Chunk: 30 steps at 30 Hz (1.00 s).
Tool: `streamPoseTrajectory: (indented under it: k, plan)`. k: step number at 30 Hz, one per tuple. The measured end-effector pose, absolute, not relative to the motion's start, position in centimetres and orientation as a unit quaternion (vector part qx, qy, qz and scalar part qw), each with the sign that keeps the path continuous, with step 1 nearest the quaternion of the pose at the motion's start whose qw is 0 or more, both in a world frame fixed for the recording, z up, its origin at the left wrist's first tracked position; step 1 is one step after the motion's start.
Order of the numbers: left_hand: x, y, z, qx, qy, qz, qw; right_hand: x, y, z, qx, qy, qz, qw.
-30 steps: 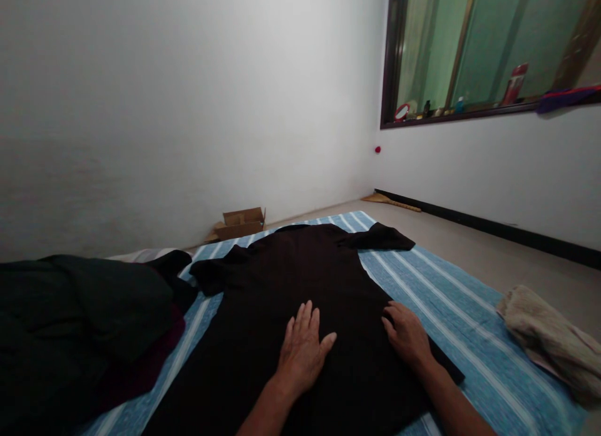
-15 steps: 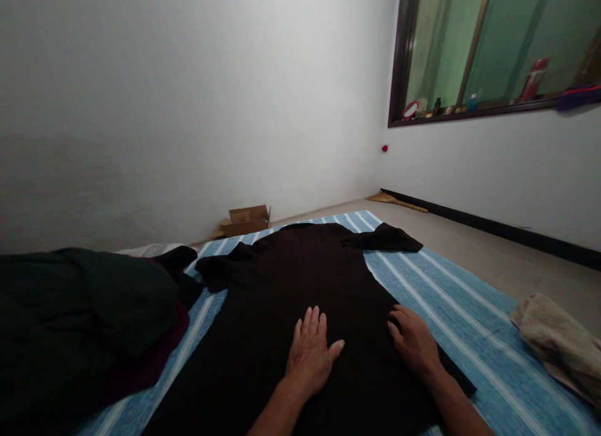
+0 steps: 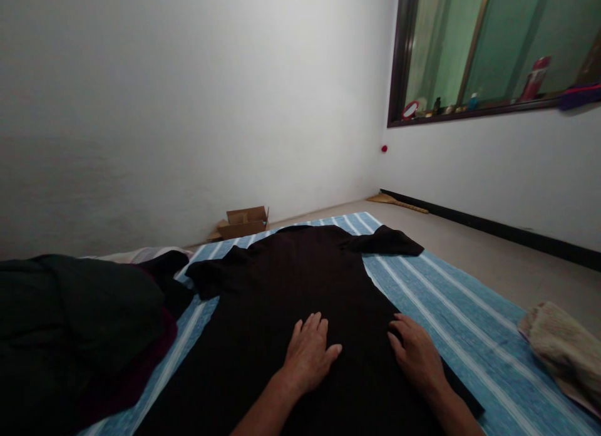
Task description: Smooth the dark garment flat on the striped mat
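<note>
Left hand (image 3: 308, 353): palm down, fingers spread flat on the black shirt (image 3: 291, 285). Right hand (image 3: 417, 354): also flat, fingers loosely open, at the shirt's right edge. Shirt lies spread out on a blue striped mat (image 3: 451, 317). Dark clothes pile (image 3: 79, 323) to the left; beige towel (image 3: 561, 342) at right, off the shirt.

- We see a blue striped mat (image 3: 451, 311) covering the floor (image 3: 493, 254).
- A black shirt (image 3: 291, 285) lies flat at its centre.
- Dark clothes (image 3: 79, 323) pile at 9 o'clock.
- A beige towel (image 3: 563, 348) lies at 3 o'clock.
</note>
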State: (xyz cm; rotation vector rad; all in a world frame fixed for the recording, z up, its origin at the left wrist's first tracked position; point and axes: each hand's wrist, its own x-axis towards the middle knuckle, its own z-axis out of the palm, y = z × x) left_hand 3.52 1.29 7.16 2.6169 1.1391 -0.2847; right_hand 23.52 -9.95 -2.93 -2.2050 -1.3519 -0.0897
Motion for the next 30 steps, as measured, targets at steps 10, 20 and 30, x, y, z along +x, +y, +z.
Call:
streamPoseTrajectory:
  k: [10,20,30]
  plan:
    - [8.4,4.7,6.2,0.925,0.34,-0.059,0.159,23.4,-9.9,-2.9,-0.819,-0.496,-0.043,0.286]
    - [13.3,11.6,3.6,0.902,0.426,0.001,0.07,23.5,-10.1,-4.1,-0.793,-0.525,-0.126,0.282]
    - [16.8,19.6,2.3,0.874,0.484,0.047,0.023,27.7,-9.9,-8.1,-0.647,-0.658,-0.305,0.237]
